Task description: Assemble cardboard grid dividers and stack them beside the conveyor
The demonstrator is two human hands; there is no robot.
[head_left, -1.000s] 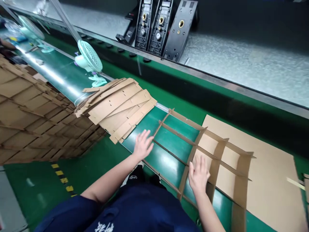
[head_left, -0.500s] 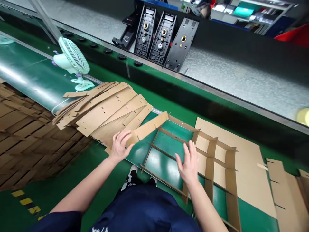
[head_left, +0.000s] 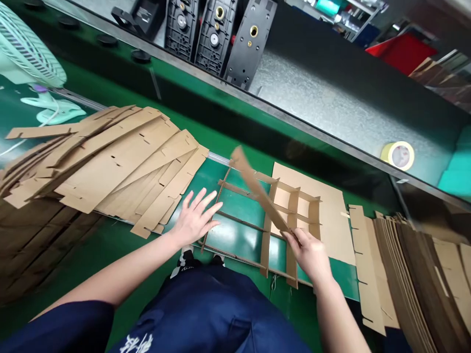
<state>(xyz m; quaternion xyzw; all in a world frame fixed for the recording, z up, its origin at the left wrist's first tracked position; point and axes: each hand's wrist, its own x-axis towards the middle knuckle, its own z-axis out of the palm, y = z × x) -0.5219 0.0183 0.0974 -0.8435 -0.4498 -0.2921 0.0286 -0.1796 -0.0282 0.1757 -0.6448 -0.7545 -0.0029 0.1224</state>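
My right hand (head_left: pixel 309 252) grips one end of a cardboard strip (head_left: pixel 259 193), which slants up and away over the grid. Spread fingers show on my left hand (head_left: pixel 196 218); it holds nothing and hovers by the grid's left side. Beneath both hands lies a cardboard divider grid (head_left: pixel 265 252) of interlocked strips, its cells wider at the left than at the right. Part of the grid rests over a flat cardboard sheet (head_left: pixel 333 228). Left of my left hand is a fanned pile of slotted cardboard strips (head_left: pixel 128 157).
A light green fan (head_left: pixel 33 54) stands at the far left. Black plastic housings (head_left: pixel 217 39) and a tape roll (head_left: pixel 398 155) sit on the raised metal shelf behind. More slotted cardboard (head_left: pixel 368 269) stands at the right. The green bench (head_left: pixel 342 279) shows beside the grid.
The cardboard strip has passed from my left hand to my right. My left hand has opened. The camera view has shifted right.
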